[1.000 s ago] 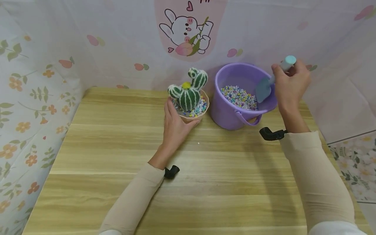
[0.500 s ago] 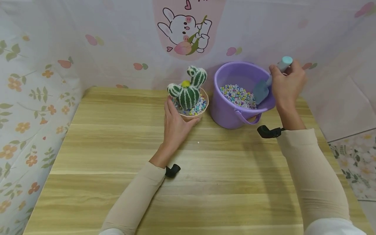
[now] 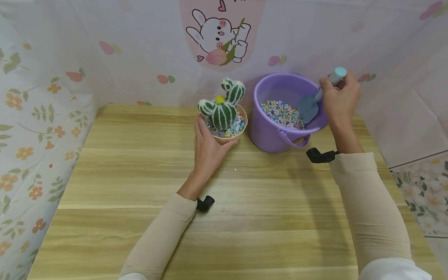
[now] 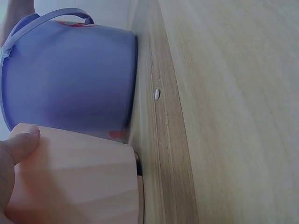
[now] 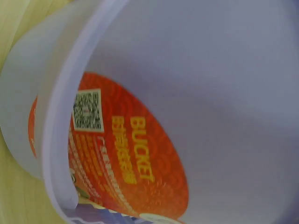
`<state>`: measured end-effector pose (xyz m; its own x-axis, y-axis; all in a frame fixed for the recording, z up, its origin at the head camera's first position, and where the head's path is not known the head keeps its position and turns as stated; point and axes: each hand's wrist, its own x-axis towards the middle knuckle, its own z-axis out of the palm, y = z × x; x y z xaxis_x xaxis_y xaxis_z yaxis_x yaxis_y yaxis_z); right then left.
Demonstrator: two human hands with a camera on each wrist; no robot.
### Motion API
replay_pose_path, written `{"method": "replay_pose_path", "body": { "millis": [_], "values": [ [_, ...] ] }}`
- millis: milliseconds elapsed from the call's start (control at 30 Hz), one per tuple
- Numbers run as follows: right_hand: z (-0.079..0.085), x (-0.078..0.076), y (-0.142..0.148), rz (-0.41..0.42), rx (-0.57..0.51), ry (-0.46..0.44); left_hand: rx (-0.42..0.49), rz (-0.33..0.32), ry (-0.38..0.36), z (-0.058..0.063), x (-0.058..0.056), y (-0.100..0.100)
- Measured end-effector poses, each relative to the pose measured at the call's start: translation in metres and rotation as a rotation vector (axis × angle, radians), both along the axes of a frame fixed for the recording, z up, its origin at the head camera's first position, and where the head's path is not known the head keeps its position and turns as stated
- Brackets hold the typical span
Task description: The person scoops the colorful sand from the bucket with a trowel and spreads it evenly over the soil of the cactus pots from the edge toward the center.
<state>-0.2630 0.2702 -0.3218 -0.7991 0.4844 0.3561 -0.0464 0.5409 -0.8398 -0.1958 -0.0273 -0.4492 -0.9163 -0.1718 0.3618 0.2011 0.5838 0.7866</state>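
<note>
So here's what we've got: the right grip (image 3: 341, 100), a bare hand, has thumb and fingers wrapped round the round pale-turquoise handle of a small grey-blue trowel (image 3: 308, 109), butt end sticking up out of the top. The flat blade is down inside a big purple plastic bucket (image 3: 267, 134), leaning near its right wall, with the tip at the edge of a heap of tiny multicoloured beads (image 3: 281, 113). Over on the other side, the left grip (image 3: 208, 149) is clasping a pale peach pot with faceted sides (image 4: 81, 175), thumb on the bucket side and fingers round the opposite side. The pot stands upright just left of the bucket, and in it we see a fuzzy green-and-white knitted-looking cactus (image 3: 223, 116) with a yellow tuft on top, more of the same kind of beads round its base. Both sit near the back of a wood-grain bench (image 3: 266, 233), where one small white bead (image 3: 235, 169) lies loose in front of the pot. The right wrist view gives us a red-orange label (image 5: 133, 149) reading "BUCKET", and behind everything hangs a whitish cloth (image 3: 140, 46) with a cartoon rabbit (image 3: 217, 34).
</note>
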Motion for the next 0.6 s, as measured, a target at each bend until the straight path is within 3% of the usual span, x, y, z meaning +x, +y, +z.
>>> {"method": "replay_pose_path", "body": {
  "millis": [233, 333, 467, 600],
  "values": [
    [-0.001, -0.002, 0.006, 0.082, -0.007, -0.023, -0.004, 0.009, 0.004, -0.001, 0.000, -0.001],
    [-0.002, -0.002, 0.008, 0.164, -0.062, -0.029, -0.002, 0.011, 0.003, -0.002, 0.000, -0.002],
    [-0.006, -0.003, 0.012, 0.308, -0.219, -0.015, 0.000, 0.008, 0.000, -0.001, -0.001, -0.002],
    [-0.008, -0.003, 0.014, 0.354, -0.285, 0.005, 0.000, 0.001, 0.010, -0.001, -0.001, -0.001]
  ]
}}
